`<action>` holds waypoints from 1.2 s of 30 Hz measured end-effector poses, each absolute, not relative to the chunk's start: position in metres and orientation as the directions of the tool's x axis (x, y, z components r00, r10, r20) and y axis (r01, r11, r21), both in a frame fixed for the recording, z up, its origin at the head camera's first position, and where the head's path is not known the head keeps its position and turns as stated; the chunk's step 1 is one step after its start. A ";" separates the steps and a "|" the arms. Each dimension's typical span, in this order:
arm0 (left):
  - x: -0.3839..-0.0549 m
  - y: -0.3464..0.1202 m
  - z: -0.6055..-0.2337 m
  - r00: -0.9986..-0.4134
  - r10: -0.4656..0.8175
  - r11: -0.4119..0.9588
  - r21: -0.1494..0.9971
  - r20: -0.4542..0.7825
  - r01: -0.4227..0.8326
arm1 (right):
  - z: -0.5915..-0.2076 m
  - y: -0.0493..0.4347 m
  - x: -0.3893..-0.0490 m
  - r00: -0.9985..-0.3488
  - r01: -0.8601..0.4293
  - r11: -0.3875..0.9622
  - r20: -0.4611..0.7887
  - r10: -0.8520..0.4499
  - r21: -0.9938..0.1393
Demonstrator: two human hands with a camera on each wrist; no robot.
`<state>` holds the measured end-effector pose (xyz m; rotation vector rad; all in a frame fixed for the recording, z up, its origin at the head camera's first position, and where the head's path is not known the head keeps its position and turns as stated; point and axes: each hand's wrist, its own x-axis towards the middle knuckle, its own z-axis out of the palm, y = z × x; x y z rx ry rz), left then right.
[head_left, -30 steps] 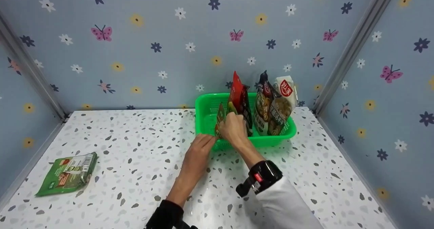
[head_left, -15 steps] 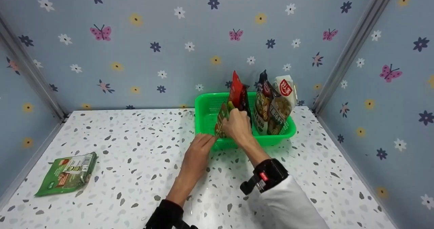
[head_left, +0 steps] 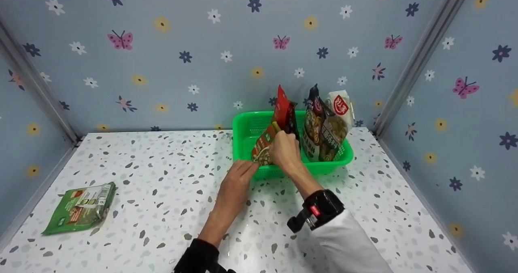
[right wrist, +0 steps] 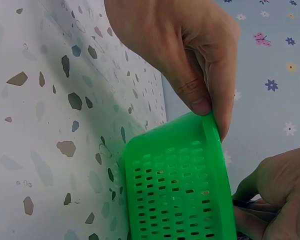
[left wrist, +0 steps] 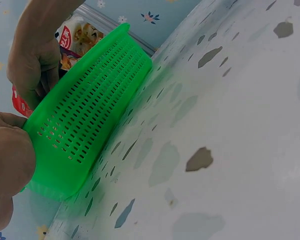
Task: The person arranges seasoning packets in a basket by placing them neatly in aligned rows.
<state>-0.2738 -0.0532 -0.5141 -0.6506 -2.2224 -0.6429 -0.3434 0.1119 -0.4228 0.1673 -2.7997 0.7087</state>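
My left hand [head_left: 235, 184] pinches the near rim of a green plastic basket [head_left: 323, 168], thumb outside and fingers over the edge, as the right wrist view shows. Inside the basket, toward its left half, my right hand [head_left: 285, 151] grips a brown-and-green food packet [head_left: 262, 148] by its right side. This packet leans left, its printed face partly showing. The right fingertips are hidden behind the rim in the left wrist view, where the right hand [left wrist: 35, 65] reaches over the basket's perforated wall [left wrist: 85, 100].
Behind the right hand stands a red food bag [head_left: 281, 105]. Dark bags [head_left: 313, 131] and a white-topped bag [head_left: 340, 105] fill the basket's right side. A green food packet [head_left: 81, 208] lies flat on the speckled table [head_left: 162, 176] at far left. Patterned walls enclose the back and sides.
My right hand has shifted slightly right and up, and the brown-and-green packet has tilted left, showing more of its face. The left hand has stayed on the rim.
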 end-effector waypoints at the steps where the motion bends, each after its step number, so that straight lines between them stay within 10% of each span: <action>1: -0.274 -0.053 -0.514 -0.616 0.256 0.750 0.249 0.745 0.613 | -0.423 0.112 -0.343 -0.964 -0.169 0.871 0.260 -0.050 -0.461; 36: -0.272 -0.052 -0.512 -0.635 0.258 0.749 0.264 0.728 0.607 | -0.423 0.102 -0.340 -0.963 -0.178 0.855 0.263 -0.051 -0.486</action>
